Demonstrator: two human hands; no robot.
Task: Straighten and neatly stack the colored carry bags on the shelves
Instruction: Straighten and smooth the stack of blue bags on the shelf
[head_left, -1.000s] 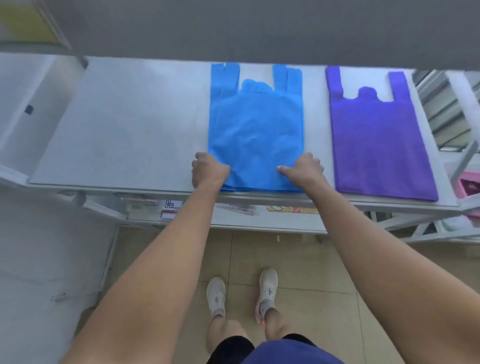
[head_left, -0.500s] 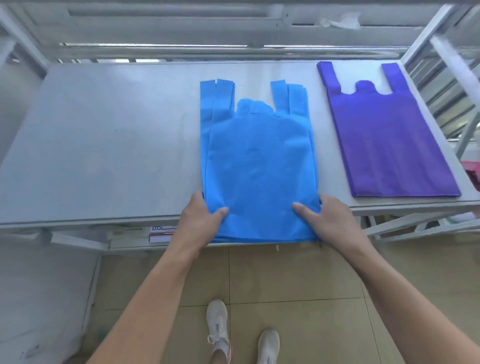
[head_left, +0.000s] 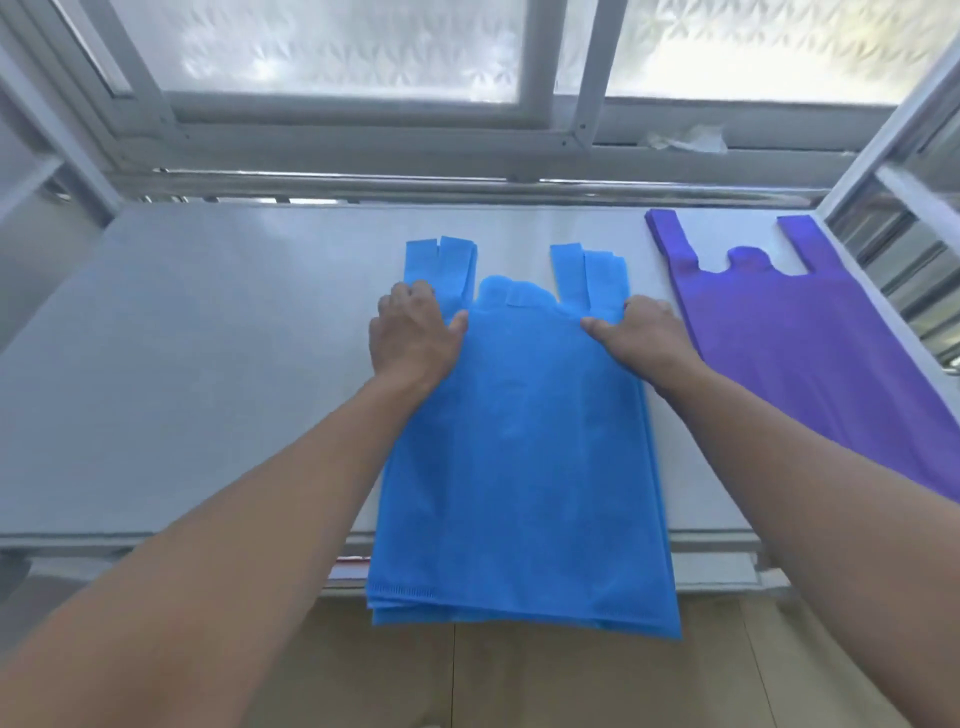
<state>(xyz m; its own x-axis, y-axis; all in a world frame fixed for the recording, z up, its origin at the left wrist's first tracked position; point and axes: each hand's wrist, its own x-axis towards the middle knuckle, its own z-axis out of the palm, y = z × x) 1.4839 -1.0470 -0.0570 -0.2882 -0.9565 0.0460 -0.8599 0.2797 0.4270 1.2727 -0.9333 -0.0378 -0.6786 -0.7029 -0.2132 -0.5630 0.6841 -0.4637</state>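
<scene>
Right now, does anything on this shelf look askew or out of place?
Yes. The blue bag stack hangs over the shelf's front edge, and its handle strips are fanned out, not flush. Both hands, left hand and right hand, press its upper corners. The purple stack lies flat and tidy.

**Cloth, painted shelf, frosted glass**

The blue bags look like thin non-woven cloth, matt, with a stitched seam along the bottom edge. The purple bags show the same dull fabric. The shelf is smooth, pale grey, faintly glossy. The window has textured frosted glass in a grey metal-looking frame
</scene>
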